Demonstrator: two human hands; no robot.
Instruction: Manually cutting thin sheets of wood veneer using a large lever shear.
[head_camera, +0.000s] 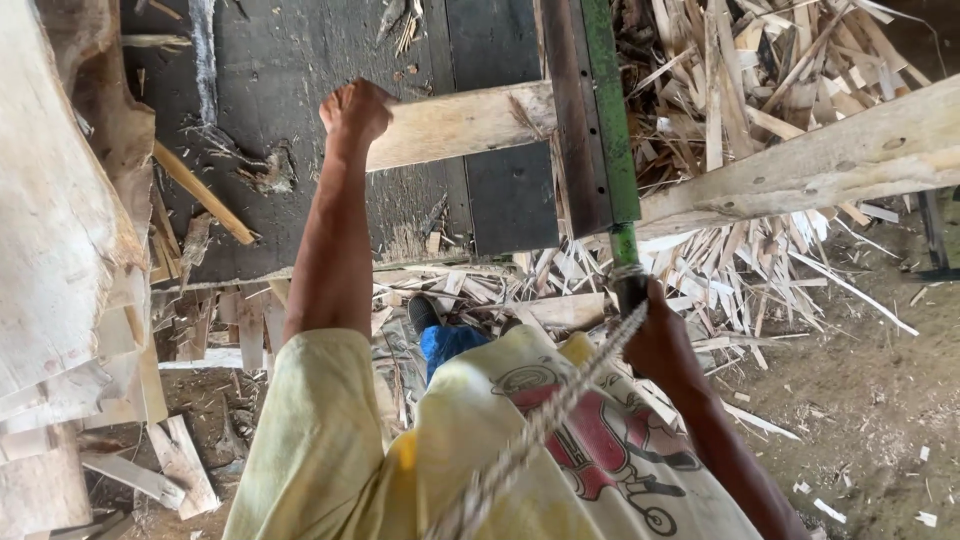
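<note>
Head cam, looking down. Left hand (354, 108) is curled tight over the near end of a pale wooden plank (460, 122), fingers wrapped round its end edge, arm stretched out straight. Right hand (655, 335) is closed round the dark grip at the bottom of a green lever (611, 110) that runs up along a dark metal bar (575, 120). A frayed rope (545, 420) crosses from the chest up to that hand. Plank lies across a dark machine table (280, 70), its far end meeting the metal bar. A second, longer plank (830, 160) continues right of the bar, tilted upward to frame edge. Rough log slab (50, 200) bounds the left side, close to the arm. Offcut pile (760, 70) crowds behind & under the table edge; bare dirt floor (870, 400) bottom right w/ few chips.
</note>
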